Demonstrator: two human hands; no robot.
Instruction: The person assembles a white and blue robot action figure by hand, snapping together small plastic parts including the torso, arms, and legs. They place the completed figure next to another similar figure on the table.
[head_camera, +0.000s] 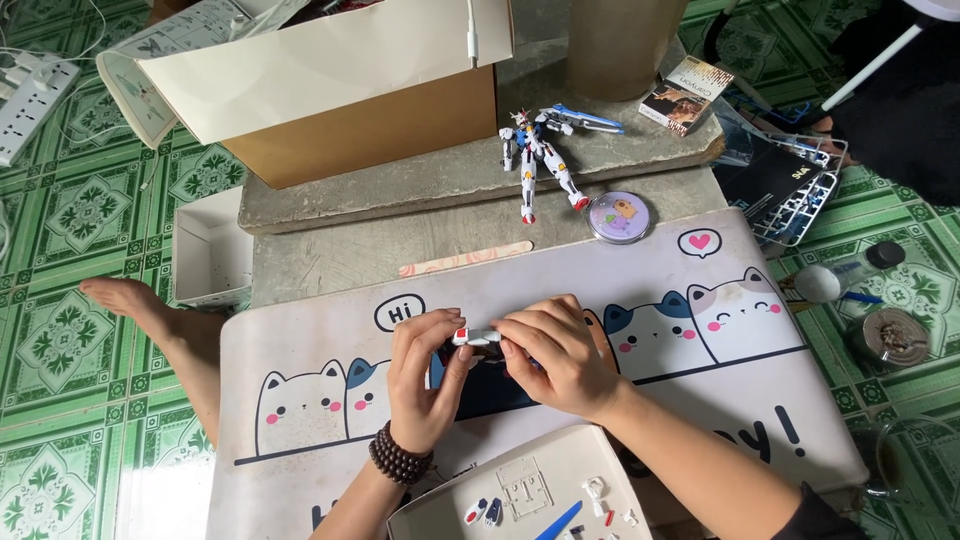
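Note:
My left hand (425, 375) and my right hand (555, 355) meet over a white desk mat (300, 340) printed with cartoon cats. Together they pinch a small white plastic model part (476, 337) with red tips. The left wrist wears a dark bead bracelet (400, 460). A finished white, blue and red robot figure (540, 155) lies on the stone slab beyond the mat. Close to me, a white tray (540, 465) holds several small parts and a blue tool (558, 522).
A cardboard box (370, 115) stands at the back left. A round lilac tin (619, 217), a pink file stick (465, 259) and a small printed box (686, 94) lie on the slab. Plastic parts frames (800, 195) and jars sit on the green tiled floor. My bare foot (130, 298) rests left.

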